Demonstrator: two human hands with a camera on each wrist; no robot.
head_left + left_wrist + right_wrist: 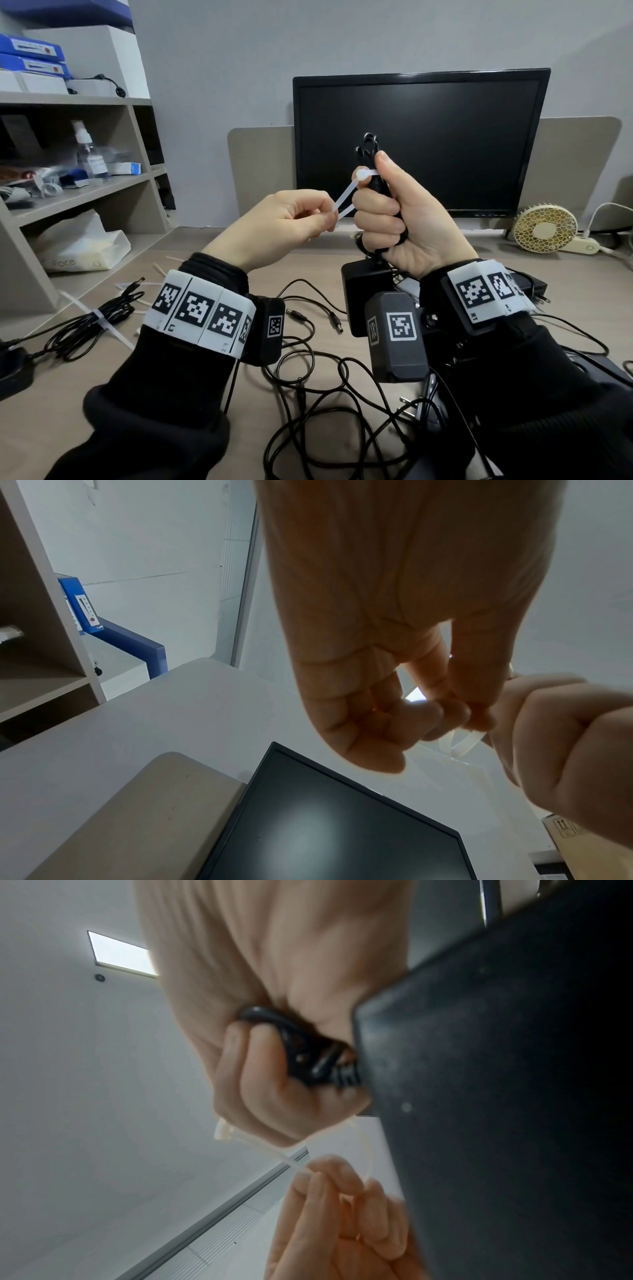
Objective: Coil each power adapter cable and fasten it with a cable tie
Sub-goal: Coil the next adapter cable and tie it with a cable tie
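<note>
My right hand (383, 212) is raised before the monitor, fist wrapped round a coiled black adapter cable (368, 147) whose loops stick out above the thumb. The black adapter block (364, 294) hangs below that fist and fills the right of the right wrist view as the adapter block (514, 1096). A white cable tie (349, 192) circles the coil, its head at the top of the fist. My left hand (329, 214) pinches the tie's tail between thumb and forefinger. The wrist views show the cable tie (462, 744) and the cable tie (284, 1158) stretched between both hands.
Loose black cables (308, 370) with barrel plugs sprawl over the desk (51, 411). A tied cable bundle (92, 318) lies at the left, spare white ties (161, 270) beyond it. A monitor (421, 137), a small fan (544, 229) and shelving (85, 192) ring the desk.
</note>
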